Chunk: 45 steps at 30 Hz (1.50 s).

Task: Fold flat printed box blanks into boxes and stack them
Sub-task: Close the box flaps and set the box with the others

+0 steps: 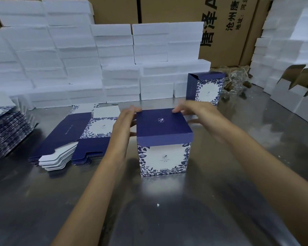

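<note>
A folded box (164,157) with a dark blue lid and a white front framed by blue leaves stands upright on the steel table (167,210). My left hand (126,121) holds its left side, fingers at the lid's far left corner and thumb low on the wall. My right hand (190,110) holds the far right corner of the lid, blurred. A pile of flat printed blanks (75,137) lies to the left. A finished box (205,87) stands behind on the right.
Stacks of white foam blocks (96,64) wall the table's back and right side. More flat blanks (5,128) are piled at the far left edge. Brown cartons (226,29) stand behind. Clear glass items (236,82) sit beside the finished box.
</note>
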Available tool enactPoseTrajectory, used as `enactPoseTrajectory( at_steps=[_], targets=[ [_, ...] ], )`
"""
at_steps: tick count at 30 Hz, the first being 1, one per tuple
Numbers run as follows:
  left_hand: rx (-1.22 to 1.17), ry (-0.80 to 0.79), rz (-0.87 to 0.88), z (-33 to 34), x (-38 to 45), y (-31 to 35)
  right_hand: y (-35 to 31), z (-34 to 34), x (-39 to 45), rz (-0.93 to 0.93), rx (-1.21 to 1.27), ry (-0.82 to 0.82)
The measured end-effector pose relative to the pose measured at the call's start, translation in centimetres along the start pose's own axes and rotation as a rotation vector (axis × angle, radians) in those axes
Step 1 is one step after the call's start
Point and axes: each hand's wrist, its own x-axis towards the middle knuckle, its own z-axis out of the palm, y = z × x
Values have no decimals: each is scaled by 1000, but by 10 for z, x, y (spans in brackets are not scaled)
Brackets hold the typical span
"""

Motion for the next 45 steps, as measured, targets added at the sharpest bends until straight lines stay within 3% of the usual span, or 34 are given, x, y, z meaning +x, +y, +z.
enactPoseTrajectory(
  at_steps=[6,11,14,21,29,38,45],
  targets=[
    [110,-28,-46,6,7,24,-9,10,11,5,-7,-47],
    [566,-44,-48,37,23,50,-25,42,29,52,-222,29],
    [680,-68,-46,43,27,47,-23,50,33,-16,-345,11],
    [694,-73,-53,42,31,47,-21,47,34,-53,-301,-12],
    [736,7,-122,40,34,42,-27,48,25,-14,-424,-45],
    [782,74,-111,35,33,36,-23,45,29,61,-485,86],
    [802,85,-141,39,35,37,-22,46,24,-1,-450,156]
  ],
)
